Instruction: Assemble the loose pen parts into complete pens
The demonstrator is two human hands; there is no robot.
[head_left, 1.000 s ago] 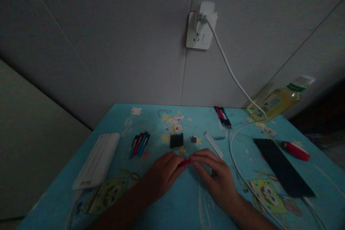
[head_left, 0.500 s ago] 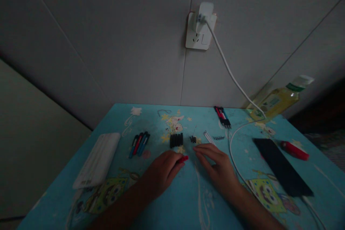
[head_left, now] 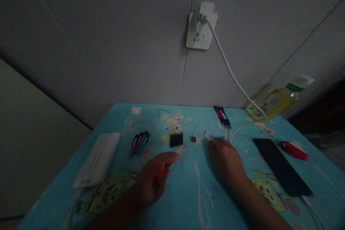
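Observation:
In my left hand [head_left: 153,179], the fingers are curled round a red pen barrel [head_left: 161,174]. My right hand [head_left: 228,158] is down on the table with its fingertips together at the lower ends of thin white pen refills [head_left: 207,136]; what it pinches is hidden. Small springs [head_left: 221,137] lie just behind its knuckles, partly covered. Between and beyond the hands are a row of black pen grips [head_left: 176,140] and a few small black pieces [head_left: 193,139]. Blue and red pen barrels [head_left: 139,144] lie side by side to the left.
A white power bank [head_left: 98,160] lies at the left. Several pens [head_left: 222,117] rest at the back. On the right are a dark phone-like slab [head_left: 281,167], a red-handled tool [head_left: 294,150] and a bottle of yellow liquid [head_left: 277,100]. A white cable [head_left: 226,64] runs down from the wall socket.
My right hand has moved right, onto the refills and springs. My left hand has drawn back to the left and turned, still holding the red barrel.

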